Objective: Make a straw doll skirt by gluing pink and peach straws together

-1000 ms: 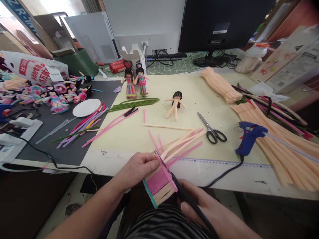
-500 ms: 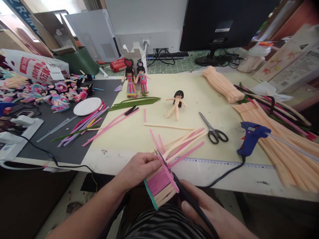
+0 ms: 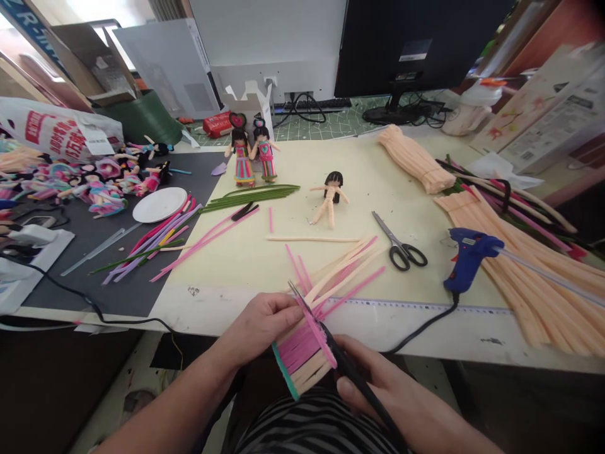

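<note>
My left hand [image 3: 258, 321] is closed on a flat panel of pink and peach pipe cleaners [image 3: 302, 353] edged in teal, held over my lap at the table's near edge. Long loose ends [image 3: 347, 271] of the panel fan out over the table. My right hand [image 3: 378, 384] grips black-handled scissors [image 3: 331, 343] whose blades lie across the panel along a pink cross strip.
On the cream mat [image 3: 265, 252] lie a second pair of scissors [image 3: 399, 243], a blue glue gun [image 3: 466, 252], an unclothed doll [image 3: 331, 192], two dressed dolls [image 3: 253, 157], green stems [image 3: 250, 197] and pink stems [image 3: 208, 238]. Peach bundles [image 3: 520, 265] fill the right; several dolls [image 3: 99, 183] and a white plate [image 3: 159, 204] sit left.
The view has shifted slightly. The scissors and panel stay in nearly the same pose in my hands.
</note>
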Demonstrator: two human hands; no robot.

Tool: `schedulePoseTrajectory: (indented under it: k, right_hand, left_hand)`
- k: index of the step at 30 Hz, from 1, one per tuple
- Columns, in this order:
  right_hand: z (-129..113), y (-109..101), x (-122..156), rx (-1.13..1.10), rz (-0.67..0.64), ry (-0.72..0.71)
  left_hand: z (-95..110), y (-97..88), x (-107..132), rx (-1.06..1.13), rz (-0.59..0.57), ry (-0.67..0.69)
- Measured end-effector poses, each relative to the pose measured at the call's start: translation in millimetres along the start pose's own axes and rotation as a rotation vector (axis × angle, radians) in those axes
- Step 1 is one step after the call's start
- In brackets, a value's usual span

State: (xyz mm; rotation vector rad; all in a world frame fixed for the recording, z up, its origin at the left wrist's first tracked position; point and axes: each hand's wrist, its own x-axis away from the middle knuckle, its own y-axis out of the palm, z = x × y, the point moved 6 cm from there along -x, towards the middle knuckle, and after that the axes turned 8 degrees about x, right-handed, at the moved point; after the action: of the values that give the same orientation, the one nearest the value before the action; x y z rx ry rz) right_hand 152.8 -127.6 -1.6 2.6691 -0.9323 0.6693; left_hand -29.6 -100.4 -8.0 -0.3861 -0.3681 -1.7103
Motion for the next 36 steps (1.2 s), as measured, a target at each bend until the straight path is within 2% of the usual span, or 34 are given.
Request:
schedulePoseTrajectory:
  k: [8, 14, 23, 27, 31, 34, 36]
  right_hand:
    - [-6.1, 2.5, 0.4, 0.003, -0.014, -0.025]
    - [-4.2, 2.2, -3.5, -0.035, 0.041, -0.087]
    - [-22.7, -4.2, 1.4, 0.13, -0.024, 0.015]
    - [-12.5, -2.8, -0.5, 0.08, 0.02, -0.011]
    - [-2.2, 2.2, -1.7, -0.004, 0.016, 0.063]
    - [-3.4, 3.8, -1.6, -0.053, -0.012, 0.112]
    - [-7.6, -3.2, -2.2, -0.036, 0.046, 0.092]
  left_hand:
    - [0.0, 4.1, 0.7, -0.034, -0.027, 0.024]
    - [1.9, 3.8, -0.2, -0.015, -0.011, 0.035]
    - [2.3, 5.5, -1.0, -0.005, -0.029, 0.048]
    - [5.1, 4.7, -0.3, 0.003, -0.013, 0.042]
    - [6.4, 4.9, -0.3, -0.001, -0.018, 0.051]
    - [4.1, 3.1, -0.7, -0.007, -0.005, 0.052]
    - [1.5, -0.8, -0.3, -0.01, 0.009, 0.03]
